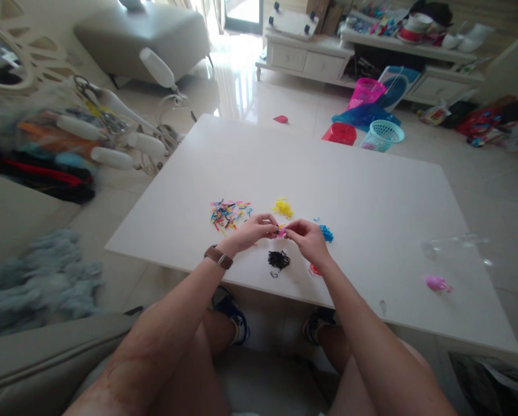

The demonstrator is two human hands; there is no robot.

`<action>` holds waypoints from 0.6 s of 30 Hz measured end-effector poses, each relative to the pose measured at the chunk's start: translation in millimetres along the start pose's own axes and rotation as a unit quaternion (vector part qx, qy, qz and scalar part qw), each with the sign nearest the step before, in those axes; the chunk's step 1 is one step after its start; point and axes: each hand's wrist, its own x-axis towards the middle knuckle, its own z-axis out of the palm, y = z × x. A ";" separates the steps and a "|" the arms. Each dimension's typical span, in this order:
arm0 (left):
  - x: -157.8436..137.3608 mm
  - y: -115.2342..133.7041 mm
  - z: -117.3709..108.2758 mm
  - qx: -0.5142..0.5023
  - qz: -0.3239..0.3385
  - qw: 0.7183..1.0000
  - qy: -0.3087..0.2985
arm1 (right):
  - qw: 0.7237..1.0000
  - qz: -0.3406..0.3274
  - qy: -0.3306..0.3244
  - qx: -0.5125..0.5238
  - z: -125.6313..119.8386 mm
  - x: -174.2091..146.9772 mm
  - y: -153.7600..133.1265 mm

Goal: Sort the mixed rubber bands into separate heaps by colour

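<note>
My left hand (261,227) is closed in a pinch over the middle of the white table (372,190), with small dark and yellow bits, apparently rubber bands, at its fingertips. Opposite it, almost touching, my right hand (306,236) also pinches; what its fingers hold is too small to tell. Some pink bands (282,232) show between the fingertips, partly hidden. Around the hands lie a mixed-colour pile of small rubber bands (226,215), a yellow pile (282,208), a blue pile (326,233) and a black pile (278,259). Red bands (314,270) are partly covered by my right wrist.
A pink object (436,283) and a clear, glass-like vessel (454,245) are at the table's right. A small clear piece (383,307) lies near the front edge. Beyond the table stand a red bin (341,133) and a light-blue basket (383,136). A white lamp-like fixture (148,144) stands left.
</note>
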 end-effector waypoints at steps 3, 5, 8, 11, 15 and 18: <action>0.3 0.4 0.1 -0.005 -0.002 1.000 0.004 | 1.000 0.002 0.011 -0.011 0.5 -0.4 -1.0; -0.1 1.4 0.5 -0.006 -0.003 1.000 0.007 | 1.000 0.004 0.021 -0.021 -0.1 0.0 -1.5; -1.6 3.6 1.1 -0.007 -0.003 1.000 0.007 | 0.998 0.007 0.043 -0.049 -9.3 2.9 -2.3; -3.3 4.8 0.3 0.001 -0.006 1.000 0.008 | 0.986 0.003 0.114 -0.125 -34.9 7.3 -2.1; -3.3 2.7 -3.9 0.007 -0.012 1.000 0.012 | 0.942 0.013 0.233 -0.242 -79.4 8.8 3.3; -1.6 -0.1 -7.3 0.003 -0.009 1.000 0.005 | 0.932 0.043 0.220 -0.285 -98.6 6.2 11.0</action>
